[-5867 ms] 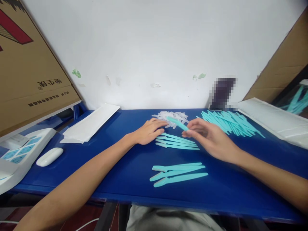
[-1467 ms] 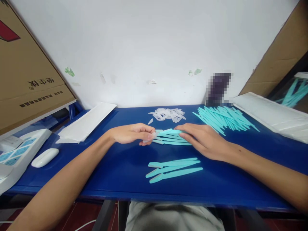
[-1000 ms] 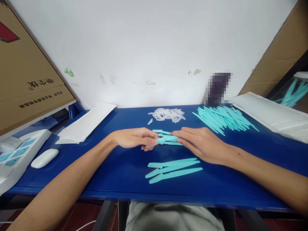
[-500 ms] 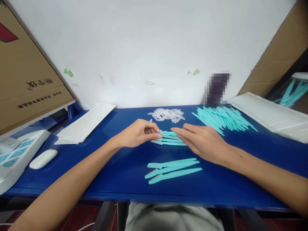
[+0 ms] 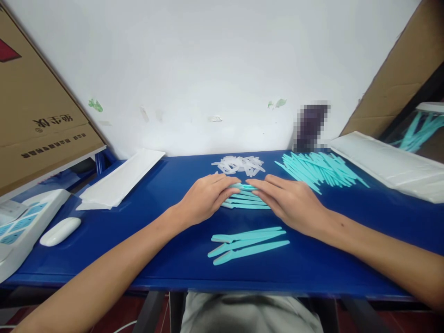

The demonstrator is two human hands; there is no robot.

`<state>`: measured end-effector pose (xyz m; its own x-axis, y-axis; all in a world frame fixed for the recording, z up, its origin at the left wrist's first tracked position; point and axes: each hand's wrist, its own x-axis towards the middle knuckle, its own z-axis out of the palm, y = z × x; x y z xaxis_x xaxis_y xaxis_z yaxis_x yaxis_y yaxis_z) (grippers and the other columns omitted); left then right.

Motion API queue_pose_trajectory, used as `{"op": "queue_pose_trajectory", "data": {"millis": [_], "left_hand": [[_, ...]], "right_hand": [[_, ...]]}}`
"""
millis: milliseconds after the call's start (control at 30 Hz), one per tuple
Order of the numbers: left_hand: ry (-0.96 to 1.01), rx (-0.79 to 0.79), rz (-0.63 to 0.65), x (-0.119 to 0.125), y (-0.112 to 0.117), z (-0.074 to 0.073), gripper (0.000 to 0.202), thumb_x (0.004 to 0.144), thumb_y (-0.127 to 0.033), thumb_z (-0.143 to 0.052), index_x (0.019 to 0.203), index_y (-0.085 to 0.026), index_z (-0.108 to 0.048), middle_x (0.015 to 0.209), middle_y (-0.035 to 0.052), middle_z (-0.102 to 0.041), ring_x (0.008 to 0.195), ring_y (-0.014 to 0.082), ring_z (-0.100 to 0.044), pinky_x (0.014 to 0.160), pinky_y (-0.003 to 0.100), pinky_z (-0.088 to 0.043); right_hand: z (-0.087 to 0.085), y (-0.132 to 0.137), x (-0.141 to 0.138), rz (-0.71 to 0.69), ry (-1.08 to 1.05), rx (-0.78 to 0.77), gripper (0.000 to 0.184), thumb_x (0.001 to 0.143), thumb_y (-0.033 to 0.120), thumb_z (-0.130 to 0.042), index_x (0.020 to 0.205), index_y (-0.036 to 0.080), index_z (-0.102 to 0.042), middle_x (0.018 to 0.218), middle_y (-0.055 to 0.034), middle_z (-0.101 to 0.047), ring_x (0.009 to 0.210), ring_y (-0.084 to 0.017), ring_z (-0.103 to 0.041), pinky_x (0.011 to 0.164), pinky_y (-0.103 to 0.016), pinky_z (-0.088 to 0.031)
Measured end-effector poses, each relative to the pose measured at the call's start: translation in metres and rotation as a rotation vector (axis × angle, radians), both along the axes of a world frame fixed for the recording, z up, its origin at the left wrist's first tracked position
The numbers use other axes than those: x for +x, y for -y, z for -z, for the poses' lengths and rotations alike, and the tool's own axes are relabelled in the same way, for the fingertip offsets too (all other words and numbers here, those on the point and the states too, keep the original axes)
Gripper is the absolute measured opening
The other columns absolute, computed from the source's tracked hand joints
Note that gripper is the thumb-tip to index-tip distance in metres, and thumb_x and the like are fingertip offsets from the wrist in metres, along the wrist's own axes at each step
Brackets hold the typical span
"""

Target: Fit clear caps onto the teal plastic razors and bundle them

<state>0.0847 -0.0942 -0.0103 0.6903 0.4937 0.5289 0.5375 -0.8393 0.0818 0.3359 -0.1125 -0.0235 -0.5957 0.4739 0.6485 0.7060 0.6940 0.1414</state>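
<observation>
Both hands meet over a row of turquoise eyebrow razors (image 5: 248, 203) on the blue table. My left hand (image 5: 210, 192) pinches the left end of the topmost razor (image 5: 247, 187), hiding its tip. On the same razor's right end, the fingers of my right hand (image 5: 293, 196) are pressed together. Closer to me lie three loose razors (image 5: 249, 245), blade ends to the left. Just behind my left hand is a pile of clear plastic blade caps (image 5: 239, 165).
A large heap of turquoise razors (image 5: 322, 170) lies back right, beside a white padded package (image 5: 391, 164). Flat white packages (image 5: 121, 180) lie left. A white oval case (image 5: 60, 231) and a power strip (image 5: 31, 222) sit at the left edge, under a cardboard box (image 5: 45, 106).
My left hand has turned and moved slightly right, its fingers now extended along the razor. My right hand has barely moved. The three loose razors stay in place.
</observation>
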Motion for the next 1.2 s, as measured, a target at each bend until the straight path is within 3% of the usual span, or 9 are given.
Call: {"op": "queue_pose_trajectory", "data": {"millis": [133, 267, 533, 633, 733, 867, 967, 1067, 1200], "left_hand": [[-0.013, -0.056, -0.027, 0.002, 0.004, 0.001, 0.041, 0.109, -0.034, -0.029, 0.139, -0.016, -0.049, 0.112, 0.0132, -0.066, 0.097, 0.0225, -0.061, 0.084, 0.034, -0.049], [0.029, -0.115, 0.018, 0.006, 0.006, 0.003, 0.036, 0.109, -0.029, -0.025, 0.129, -0.016, -0.052, 0.111, 0.0126, -0.065, 0.093, 0.0216, -0.058, 0.085, 0.035, -0.047], [-0.135, -0.183, 0.013, 0.001, -0.007, -0.001, 0.042, 0.108, -0.034, -0.028, 0.124, -0.014, -0.061, 0.100, 0.0106, -0.062, 0.092, 0.0218, -0.056, 0.085, 0.034, -0.045], [0.079, -0.160, -0.104, -0.009, -0.021, 0.000, 0.043, 0.106, -0.038, -0.033, 0.115, -0.015, -0.069, 0.096, 0.0089, -0.064, 0.091, 0.0206, -0.058, 0.083, 0.031, -0.044], [0.305, -0.257, -0.278, -0.024, -0.037, 0.005, 0.043, 0.104, -0.040, -0.037, 0.103, -0.016, -0.073, 0.078, 0.0025, -0.062, 0.072, 0.0154, -0.055, 0.069, 0.027, -0.041], [0.249, -0.306, -0.482, -0.042, -0.056, 0.009, 0.039, 0.095, -0.041, -0.049, 0.079, -0.015, -0.073, 0.051, -0.0040, -0.043, 0.051, 0.0117, -0.040, 0.056, 0.026, -0.031], [0.211, -0.255, -0.555, -0.048, -0.062, 0.011, 0.038, 0.092, -0.041, -0.051, 0.070, -0.015, -0.068, 0.047, -0.0043, -0.039, 0.049, 0.0119, -0.040, 0.056, 0.027, -0.031], [0.123, -0.246, -0.475, -0.046, -0.061, 0.013, 0.035, 0.094, -0.041, -0.049, 0.089, -0.016, -0.073, 0.059, -0.0012, -0.053, 0.056, 0.0143, -0.049, 0.061, 0.028, -0.037], [-0.106, -0.202, -0.318, -0.043, -0.059, 0.018, 0.044, 0.099, -0.045, -0.043, 0.124, -0.020, -0.069, 0.109, 0.0101, -0.064, 0.096, 0.0230, -0.061, 0.087, 0.035, -0.047]], "right_hand": [[0.001, -0.001, 0.000, -0.007, -0.053, -0.127, 0.036, 0.105, 0.033, -0.040, 0.126, 0.018, -0.066, 0.094, -0.0084, -0.072, 0.076, -0.017, -0.067, 0.061, -0.026, -0.046], [0.004, 0.001, -0.002, -0.012, -0.075, -0.162, 0.038, 0.105, 0.033, -0.039, 0.128, 0.019, -0.065, 0.097, -0.0094, -0.073, 0.081, -0.019, -0.069, 0.065, -0.028, -0.049], [0.000, -0.004, -0.007, 0.070, 0.094, -0.333, 0.035, 0.106, 0.034, -0.036, 0.112, 0.017, -0.066, 0.086, -0.0054, -0.070, 0.067, -0.017, -0.062, 0.056, -0.028, -0.035], [-0.003, -0.007, -0.009, 0.102, 0.175, -0.332, 0.034, 0.106, 0.032, -0.036, 0.097, 0.016, -0.065, 0.078, -0.0046, -0.066, 0.068, -0.018, -0.058, 0.058, -0.030, -0.032], [-0.001, -0.009, -0.014, 0.079, 0.212, -0.289, 0.035, 0.105, 0.029, -0.036, 0.091, 0.015, -0.064, 0.082, -0.0072, -0.066, 0.074, -0.020, -0.056, 0.066, -0.032, -0.035], [0.003, -0.011, -0.020, 0.089, 0.219, -0.313, 0.035, 0.104, 0.031, -0.038, 0.097, 0.013, -0.068, 0.097, -0.0112, -0.065, 0.082, -0.022, -0.058, 0.070, -0.033, -0.037], [0.004, -0.011, -0.019, 0.088, 0.146, -0.314, 0.035, 0.104, 0.035, -0.041, 0.108, 0.013, -0.068, 0.103, -0.0132, -0.065, 0.090, -0.024, -0.060, 0.072, -0.034, -0.038], [-0.001, -0.005, -0.012, 0.006, 0.074, -0.312, 0.035, 0.104, 0.036, -0.043, 0.113, 0.015, -0.069, 0.092, -0.0094, -0.068, 0.081, -0.021, -0.060, 0.079, -0.039, -0.037], [-0.010, 0.010, -0.004, -0.122, 0.112, -0.516, 0.037, 0.101, 0.046, -0.048, 0.105, 0.020, -0.073, 0.060, -0.0020, -0.060, 0.069, -0.020, -0.053, 0.073, -0.036, -0.037]]}}
